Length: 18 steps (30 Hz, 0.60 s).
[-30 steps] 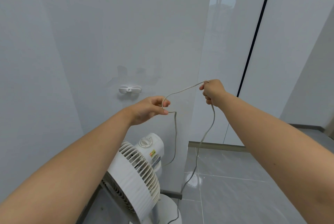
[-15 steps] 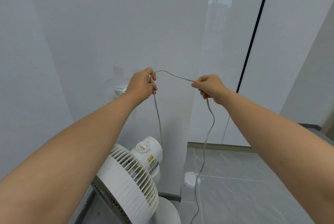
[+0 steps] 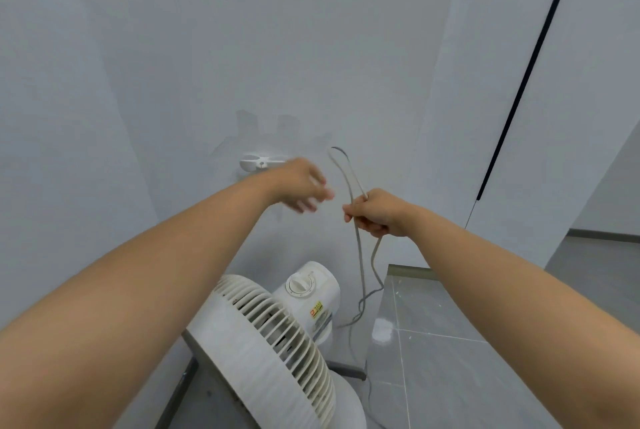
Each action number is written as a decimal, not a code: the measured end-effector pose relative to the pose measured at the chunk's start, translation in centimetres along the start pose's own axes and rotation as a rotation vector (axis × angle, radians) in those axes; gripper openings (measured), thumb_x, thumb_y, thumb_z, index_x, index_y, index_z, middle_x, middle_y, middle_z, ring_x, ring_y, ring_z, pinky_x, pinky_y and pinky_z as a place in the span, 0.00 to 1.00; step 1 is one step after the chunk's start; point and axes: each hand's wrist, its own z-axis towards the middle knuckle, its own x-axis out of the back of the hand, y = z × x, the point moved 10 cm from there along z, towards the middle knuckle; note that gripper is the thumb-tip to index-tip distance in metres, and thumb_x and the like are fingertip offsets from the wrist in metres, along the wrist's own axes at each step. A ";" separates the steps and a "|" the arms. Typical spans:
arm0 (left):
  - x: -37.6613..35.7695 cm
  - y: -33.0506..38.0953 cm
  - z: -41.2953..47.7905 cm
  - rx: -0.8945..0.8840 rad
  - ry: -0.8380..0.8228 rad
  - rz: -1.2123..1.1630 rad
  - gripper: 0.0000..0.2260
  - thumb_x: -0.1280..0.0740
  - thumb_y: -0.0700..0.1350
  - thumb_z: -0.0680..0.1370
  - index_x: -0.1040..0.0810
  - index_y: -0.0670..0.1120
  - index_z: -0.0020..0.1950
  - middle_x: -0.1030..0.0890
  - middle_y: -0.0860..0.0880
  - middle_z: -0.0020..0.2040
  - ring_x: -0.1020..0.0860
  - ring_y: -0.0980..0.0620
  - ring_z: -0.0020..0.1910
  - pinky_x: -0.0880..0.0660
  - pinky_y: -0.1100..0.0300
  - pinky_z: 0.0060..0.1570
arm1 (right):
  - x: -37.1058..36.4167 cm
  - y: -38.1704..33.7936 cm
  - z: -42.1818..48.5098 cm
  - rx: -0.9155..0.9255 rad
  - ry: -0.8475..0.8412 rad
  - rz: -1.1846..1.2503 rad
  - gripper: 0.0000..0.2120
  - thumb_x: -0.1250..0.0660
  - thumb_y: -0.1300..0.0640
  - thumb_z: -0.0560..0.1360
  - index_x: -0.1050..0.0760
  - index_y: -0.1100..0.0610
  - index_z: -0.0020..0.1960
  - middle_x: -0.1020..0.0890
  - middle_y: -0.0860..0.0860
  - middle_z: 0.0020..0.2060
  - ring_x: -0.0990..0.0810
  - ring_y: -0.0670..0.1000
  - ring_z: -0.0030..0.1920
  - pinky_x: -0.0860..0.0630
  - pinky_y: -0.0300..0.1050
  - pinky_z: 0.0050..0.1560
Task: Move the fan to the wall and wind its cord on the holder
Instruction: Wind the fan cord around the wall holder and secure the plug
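A white fan [image 3: 277, 335] stands on the floor against the wall, its grille tilted up toward me. Its grey cord [image 3: 358, 255] rises from behind the fan into my right hand [image 3: 377, 214], which pinches it so that a folded loop sticks up above the fist. My left hand [image 3: 301, 186] is blurred, fingers spread, holding nothing, just left of the loop. The white cord holder [image 3: 254, 162] is fixed to the wall right behind my left hand, partly hidden by it.
Grey glossy floor tiles [image 3: 467, 359] lie to the right of the fan. White cabinet doors with a dark vertical gap [image 3: 519, 89] stand at the right. A wall corner juts out at the middle right.
My left hand has let go of the cord and dropped lower, fingers now spread. The right hand has gathered the cord into a folded loop and moved closer to the left hand.
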 end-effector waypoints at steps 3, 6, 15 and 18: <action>-5.3 -4.8 -2.5 0.230 -0.425 0.529 0.29 0.33 0.55 0.75 0.35 0.42 0.71 0.27 0.44 0.66 0.24 0.46 0.62 0.25 0.49 0.60 | 1.1 1.3 -0.4 -0.023 0.090 0.003 0.14 0.39 0.54 0.79 0.23 0.60 0.39 0.30 0.53 0.26 0.40 0.47 0.22 0.41 0.37 0.23; -7.8 -6.4 -4.5 0.265 -0.594 0.737 0.33 0.37 0.58 0.76 0.43 0.46 0.76 0.34 0.46 0.73 0.30 0.46 0.69 0.30 0.45 0.66 | 0.0 2.7 -1.2 -0.071 0.056 -0.075 0.15 0.40 0.53 0.80 0.22 0.59 0.40 0.32 0.52 0.27 0.38 0.48 0.26 0.41 0.38 0.25; -6.6 -6.9 -12.4 0.066 -0.866 0.762 0.41 0.28 0.51 0.71 0.50 0.54 0.77 0.45 0.53 0.77 0.47 0.53 0.76 0.47 0.51 0.75 | -5.3 5.9 -2.6 -0.155 0.007 -0.180 0.19 0.46 0.53 0.82 0.21 0.64 0.52 0.22 0.57 0.45 0.26 0.51 0.36 0.30 0.41 0.34; -7.8 -7.4 -13.8 0.022 -0.853 1.023 0.49 0.25 0.51 0.69 0.57 0.54 0.77 0.51 0.53 0.78 0.51 0.52 0.77 0.50 0.50 0.75 | -6.1 6.2 -3.0 -0.196 0.022 -0.081 0.17 0.46 0.55 0.82 0.25 0.65 0.58 0.21 0.60 0.45 0.26 0.51 0.30 0.31 0.41 0.29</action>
